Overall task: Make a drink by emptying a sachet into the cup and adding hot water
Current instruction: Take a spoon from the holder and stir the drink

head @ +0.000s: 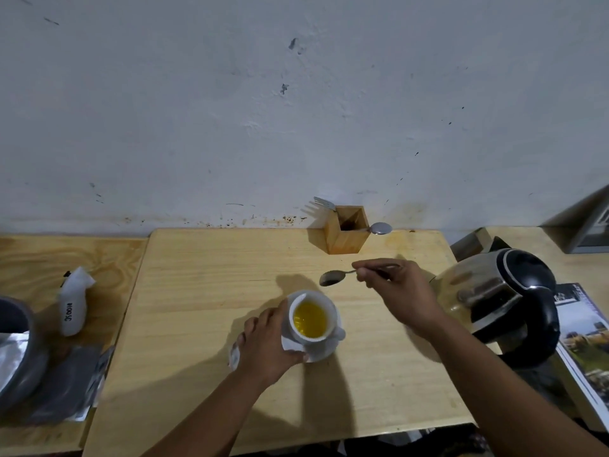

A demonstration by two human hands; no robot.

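A white cup [324, 303] full of yellow liquid stands on a white saucer [324, 352] near the middle of the wooden table [197, 291]. My left hand [268, 344] wraps the cup's left side and also pinches a crumpled white sachet [234, 356] under its fingers. My right hand [400, 291] holds a metal spoon [333, 277] by the handle, its bowl hanging above the table just beyond the cup's far rim. A glass and steel kettle [494, 298] with a black handle stands to the right of that hand.
A wooden cutlery box [346, 234] with a fork and a spoon sits at the back against the wall. On the left table lie a white labelled bag [74, 305], a dark pouch [66, 387] and a grey bowl [16, 354]. A magazine [583, 344] lies at the right.
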